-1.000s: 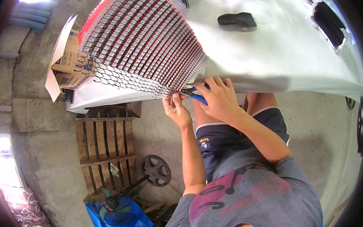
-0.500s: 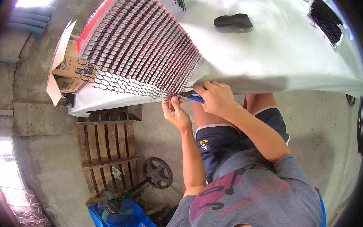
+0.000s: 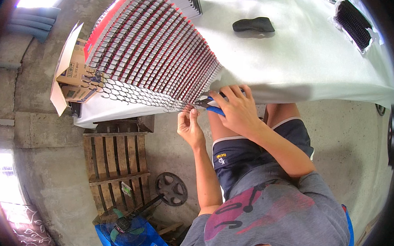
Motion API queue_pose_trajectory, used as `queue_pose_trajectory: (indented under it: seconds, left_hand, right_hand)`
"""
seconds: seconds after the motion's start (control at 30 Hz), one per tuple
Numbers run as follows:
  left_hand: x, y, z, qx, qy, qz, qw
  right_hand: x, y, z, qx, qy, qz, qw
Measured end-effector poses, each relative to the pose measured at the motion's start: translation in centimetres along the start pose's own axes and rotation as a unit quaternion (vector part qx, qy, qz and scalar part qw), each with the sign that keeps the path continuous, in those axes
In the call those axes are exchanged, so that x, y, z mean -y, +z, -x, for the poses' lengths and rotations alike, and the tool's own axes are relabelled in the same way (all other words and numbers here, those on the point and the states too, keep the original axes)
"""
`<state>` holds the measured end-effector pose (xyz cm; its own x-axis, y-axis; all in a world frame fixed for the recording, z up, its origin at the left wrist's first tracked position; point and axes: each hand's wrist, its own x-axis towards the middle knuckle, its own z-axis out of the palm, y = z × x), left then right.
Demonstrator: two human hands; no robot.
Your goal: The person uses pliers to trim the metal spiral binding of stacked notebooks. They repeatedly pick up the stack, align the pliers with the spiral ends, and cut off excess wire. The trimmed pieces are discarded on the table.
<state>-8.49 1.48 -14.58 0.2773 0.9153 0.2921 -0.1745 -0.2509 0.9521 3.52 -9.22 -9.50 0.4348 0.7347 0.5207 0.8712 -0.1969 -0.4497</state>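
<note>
Since the earlier frame the broad grey-and-red wire mesh sheet (image 3: 152, 49) has slid rightward on the white-covered table (image 3: 298, 61). Right hand (image 3: 235, 109) clamps blue-handled pliers (image 3: 211, 107) at its corner; left hand (image 3: 188, 127) fingers pinch the edge wire. Best grip close, steady.

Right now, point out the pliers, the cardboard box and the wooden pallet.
pliers (image 3: 214, 109), head view, on the blue handle below the right hand.
cardboard box (image 3: 77, 74), head view, on its brown side panel.
wooden pallet (image 3: 115, 161), head view, on a middle slat.
</note>
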Motion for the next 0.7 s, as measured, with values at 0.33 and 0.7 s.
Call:
queue_pose_trajectory:
  seconds: [0.33, 0.7]
  left_hand:
    - [-0.3, 0.2, 0.0, -0.008, -0.013, 0.01, 1.0]
    - [0.2, 0.0, 0.1, -0.021, -0.026, 0.029, 0.999]
  right_hand:
    - [0.1, 0.3, -0.6, 0.076, 0.004, -0.008, 0.997]
    - [-0.9, 1.4, -0.9, 0.108, 0.008, -0.061, 0.992]
